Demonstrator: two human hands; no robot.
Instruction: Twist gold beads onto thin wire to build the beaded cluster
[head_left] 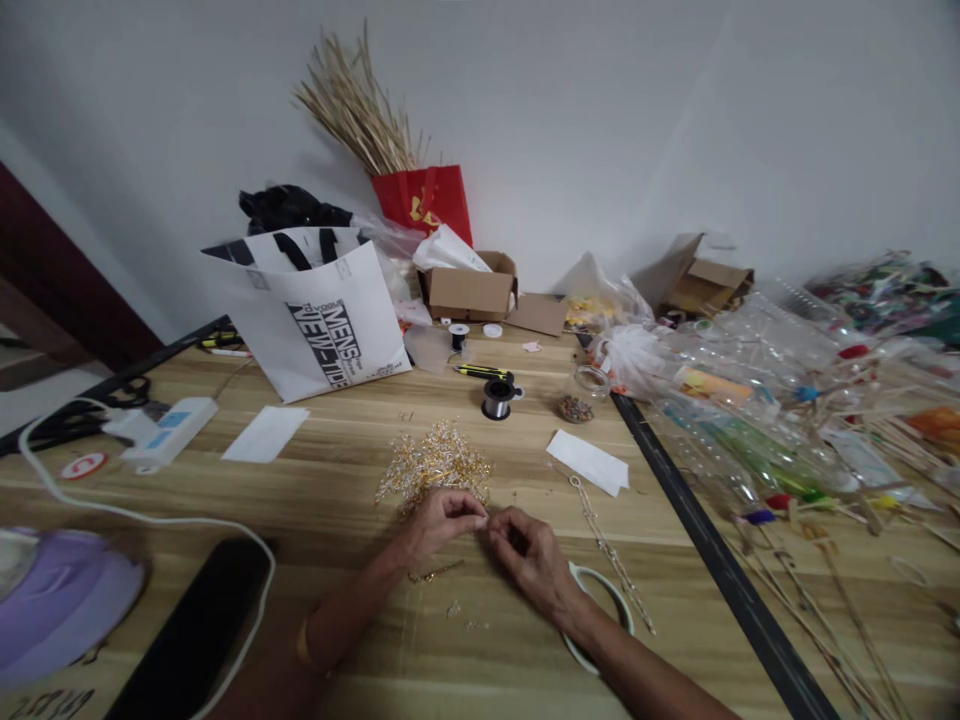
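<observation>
Both of my hands meet low in the middle of the head view, fingertips almost touching. My left hand (444,522) is closed in a pinch, and what it grips is too small to name. My right hand (529,556) is likewise pinched, its held item hidden by the fingers. Just beyond the left hand lies a heap of gold and silver beaded pieces (435,462). A short gold chain (436,572) and a few tiny clear bits (453,608) lie nearer me. Right of my right hand, a beaded chain (611,553) stretches over the table, beside a white ring of tape (624,612) partly under my wrist.
A wire spool (497,400), a yellow-black cutter (484,372) and a jar of beads (577,405) stand farther back. A white paper bag (322,320) and a power strip (171,434) are left. Plastic bottles (720,440) crowd the right, past a black strip (697,520).
</observation>
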